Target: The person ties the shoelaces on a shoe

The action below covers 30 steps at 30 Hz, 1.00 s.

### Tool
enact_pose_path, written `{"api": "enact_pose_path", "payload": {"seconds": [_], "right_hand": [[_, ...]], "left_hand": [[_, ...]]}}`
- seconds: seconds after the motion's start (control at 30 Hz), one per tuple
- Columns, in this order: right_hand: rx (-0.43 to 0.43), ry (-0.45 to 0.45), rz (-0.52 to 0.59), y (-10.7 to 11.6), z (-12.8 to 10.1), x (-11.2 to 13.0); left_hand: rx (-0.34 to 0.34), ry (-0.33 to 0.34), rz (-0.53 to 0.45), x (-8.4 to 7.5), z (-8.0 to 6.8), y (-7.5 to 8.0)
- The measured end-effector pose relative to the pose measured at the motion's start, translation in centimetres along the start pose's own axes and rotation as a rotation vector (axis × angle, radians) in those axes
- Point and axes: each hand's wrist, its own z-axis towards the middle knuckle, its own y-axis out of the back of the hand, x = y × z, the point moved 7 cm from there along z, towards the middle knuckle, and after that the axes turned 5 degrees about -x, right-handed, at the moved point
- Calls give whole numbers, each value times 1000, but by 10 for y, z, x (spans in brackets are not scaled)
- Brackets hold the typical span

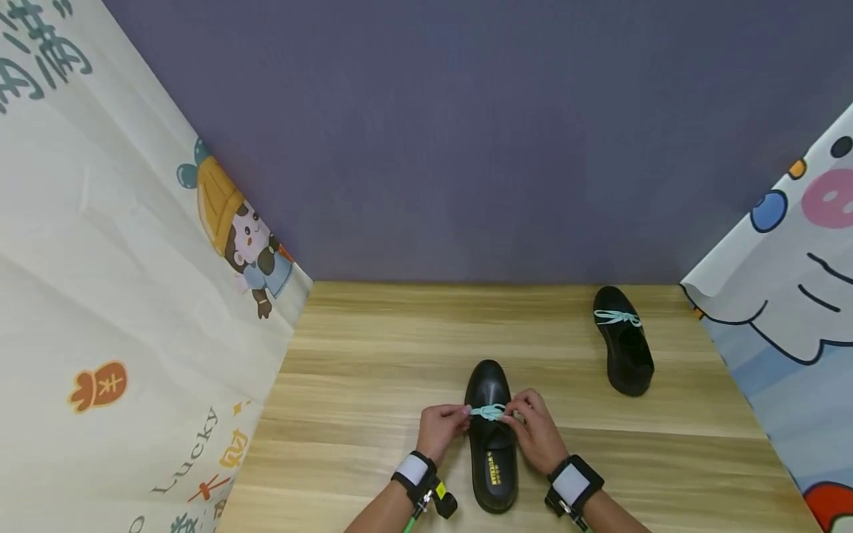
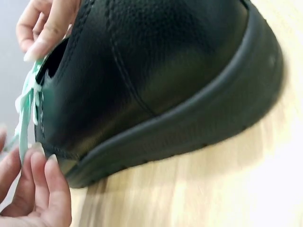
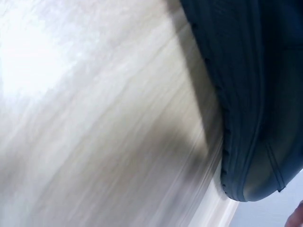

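Observation:
A black leather shoe lies toe-forward on the wooden surface between the two hands. Across its front, a mint-green shoelace forms a bow. On the shoe's left side, my left hand pinches one part of the lace between thumb and fingers; the left wrist view shows the lace stretched down to these fingertips. From the other side my right hand pinches the lace near the knot. In the right wrist view mostly the shoe's sole edge shows, with a fingertip at the lower right corner.
A second black shoe with a tied mint-green bow stands at the back right of the wooden surface. Behind rises a dark blue-grey panel. Printed white cloths hang at the left and the right.

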Motion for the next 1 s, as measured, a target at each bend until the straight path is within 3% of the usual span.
{"api": "enact_pose_path", "payload": {"seconds": [0.1,0.23,0.4,0.7,0.8,1.0], "right_hand": [[15,-20,1,1,-1,-1],[51,-44,7,1,-3,-2],[60,-37,0,3,-3,-1],[72,-11,-2,9,-3,1],[81,-20,11,11,-2,0],[88,-18,24,11,-1,2]], "left_hand": [[41,2,7,2,0,2],[73,-27,113,10,2,5],[37,-141,297,7,2,7],[-21,-286,445,-2,4,9],[-42,-313,460,-4,6,10],[-36,-284,381,-5,9,7]]}}
